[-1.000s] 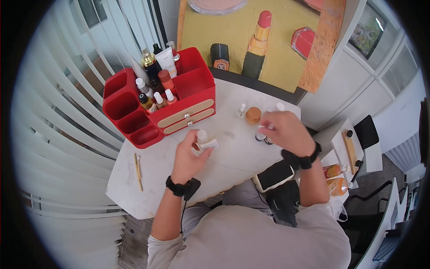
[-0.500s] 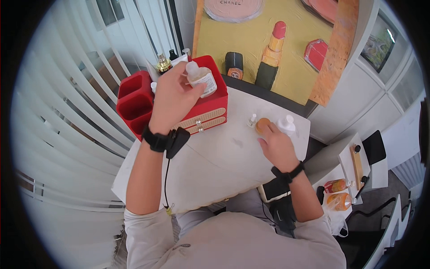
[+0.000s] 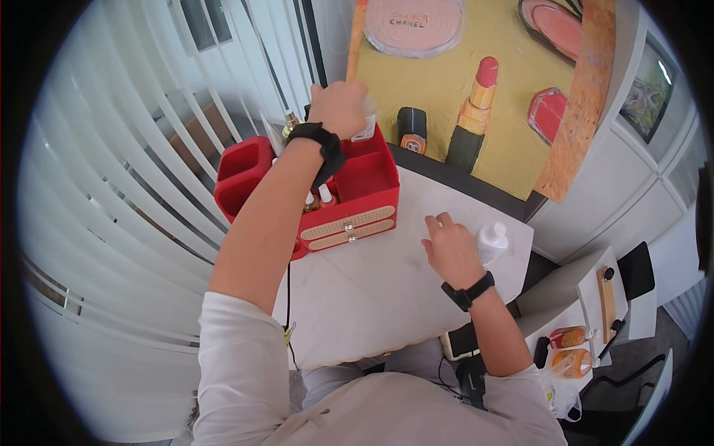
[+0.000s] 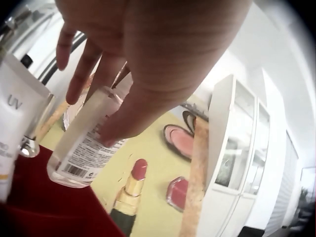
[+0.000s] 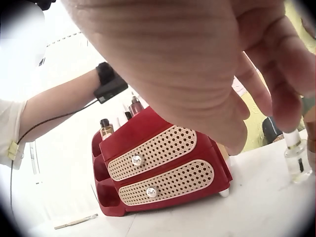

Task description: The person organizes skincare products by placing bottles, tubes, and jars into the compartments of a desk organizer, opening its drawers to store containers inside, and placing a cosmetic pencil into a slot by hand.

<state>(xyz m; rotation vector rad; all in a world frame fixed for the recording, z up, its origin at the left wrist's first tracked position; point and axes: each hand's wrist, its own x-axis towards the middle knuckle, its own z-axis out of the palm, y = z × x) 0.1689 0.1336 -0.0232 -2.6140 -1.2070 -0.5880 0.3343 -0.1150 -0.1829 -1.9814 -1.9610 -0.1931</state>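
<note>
On the left, over the back of the red box, the left hand pinches a tilted clear bottle; the step looks like stowing it, which calls for lowering it and letting go. Further right, the right hand is above the table, beside a white bottle; whether it grips anything, I cannot tell.

Makeup painting, white blinds, two orange bottles.
</note>
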